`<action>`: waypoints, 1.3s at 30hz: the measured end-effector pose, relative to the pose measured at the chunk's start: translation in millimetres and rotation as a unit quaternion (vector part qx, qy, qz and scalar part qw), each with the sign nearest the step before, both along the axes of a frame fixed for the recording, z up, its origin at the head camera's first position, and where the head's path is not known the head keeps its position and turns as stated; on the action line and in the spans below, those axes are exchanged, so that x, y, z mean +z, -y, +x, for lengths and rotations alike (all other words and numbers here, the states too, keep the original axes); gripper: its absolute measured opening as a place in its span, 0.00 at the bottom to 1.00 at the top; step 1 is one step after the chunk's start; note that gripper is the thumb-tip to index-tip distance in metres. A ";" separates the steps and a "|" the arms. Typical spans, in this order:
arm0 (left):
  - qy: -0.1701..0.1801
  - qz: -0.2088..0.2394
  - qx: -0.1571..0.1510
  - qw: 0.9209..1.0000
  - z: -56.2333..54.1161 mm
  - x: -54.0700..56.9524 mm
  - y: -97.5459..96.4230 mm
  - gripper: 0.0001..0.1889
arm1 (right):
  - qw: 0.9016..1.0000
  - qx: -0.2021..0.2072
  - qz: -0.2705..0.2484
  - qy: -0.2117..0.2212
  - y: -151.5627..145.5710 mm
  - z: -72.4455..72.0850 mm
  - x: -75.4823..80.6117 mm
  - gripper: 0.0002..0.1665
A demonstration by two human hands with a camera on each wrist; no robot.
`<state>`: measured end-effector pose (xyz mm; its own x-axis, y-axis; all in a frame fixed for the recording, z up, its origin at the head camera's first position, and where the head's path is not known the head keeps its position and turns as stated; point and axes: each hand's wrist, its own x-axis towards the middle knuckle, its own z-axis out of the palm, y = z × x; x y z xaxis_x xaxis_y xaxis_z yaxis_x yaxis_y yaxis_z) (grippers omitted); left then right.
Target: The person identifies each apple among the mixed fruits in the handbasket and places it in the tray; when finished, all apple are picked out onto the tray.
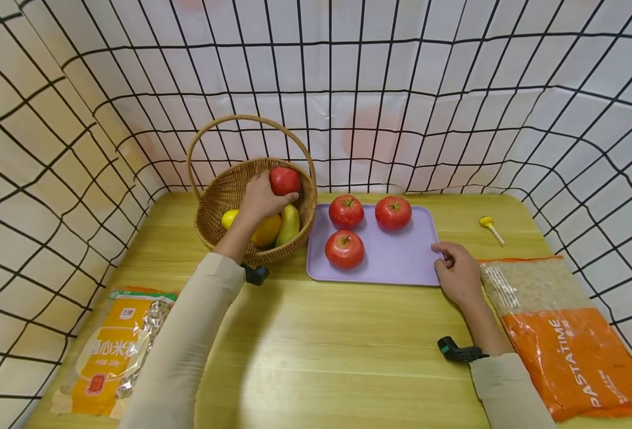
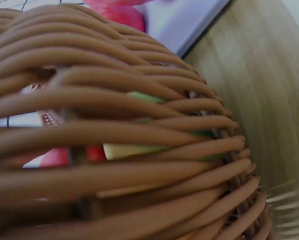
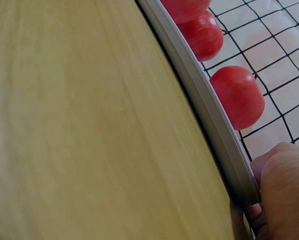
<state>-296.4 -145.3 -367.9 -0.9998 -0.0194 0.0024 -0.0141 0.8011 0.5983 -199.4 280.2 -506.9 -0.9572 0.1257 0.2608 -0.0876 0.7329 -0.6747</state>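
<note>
My left hand (image 1: 262,201) reaches into a wicker basket (image 1: 215,193) and grips a red apple (image 1: 285,180), thumb along its near side. A mango (image 1: 266,231), a yellow-green banana-like fruit (image 1: 289,225) and a yellow fruit, perhaps a lemon (image 1: 229,218), lie below that hand. In the left wrist view, the basket's woven wall (image 2: 104,110) hides the hand. My right hand (image 1: 457,271) pinches the right edge of a lilac tray (image 1: 396,256). Three red apples sit on the tray: one front left (image 1: 345,249), one back left (image 1: 346,212), one back middle (image 1: 393,214).
A yellow-wrapped lollipop (image 1: 487,222) lies right of the tray. An orange pasta bag (image 1: 573,351) rests at the right, and a yellow food packet (image 1: 112,351) at the left. Grid-patterned cloth (image 1: 380,77) walls in the wooden table (image 1: 348,351). The basket's tall handle (image 1: 248,118) arches upward.
</note>
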 end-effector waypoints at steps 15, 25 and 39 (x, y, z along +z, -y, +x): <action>0.015 -0.011 0.021 1.000 -15.7 -8.4 4.1 0.44 | 1.000 0.005 0.005 -0.023 -2.3 -1.7 -2.4 0.20; -0.006 -0.007 -0.007 1.000 -16.5 -8.0 5.4 0.45 | 1.000 0.006 0.003 -0.017 -1.9 -2.4 -3.2 0.20; -0.055 0.023 -0.048 0.997 3.3 6.2 6.6 0.44 | 1.000 0.006 -0.002 -0.002 -0.7 -1.1 -0.8 0.19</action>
